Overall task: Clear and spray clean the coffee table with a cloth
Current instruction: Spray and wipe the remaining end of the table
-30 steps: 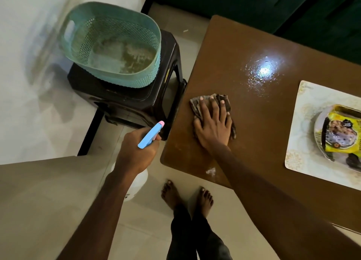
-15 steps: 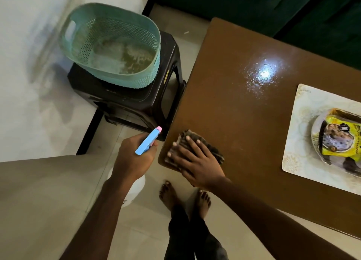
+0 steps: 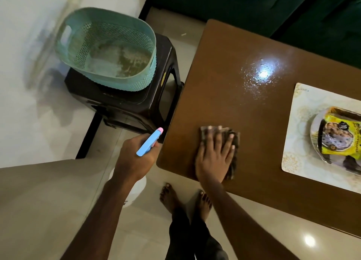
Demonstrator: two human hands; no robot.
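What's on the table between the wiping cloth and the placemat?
Nothing: in the head view, only bare brown table shows between the cloth and the placemat.

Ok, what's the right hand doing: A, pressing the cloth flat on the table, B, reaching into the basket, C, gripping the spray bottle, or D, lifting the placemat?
A: the right hand lies on the cloth with fingers straight, while the left hand holds the spray bottle.
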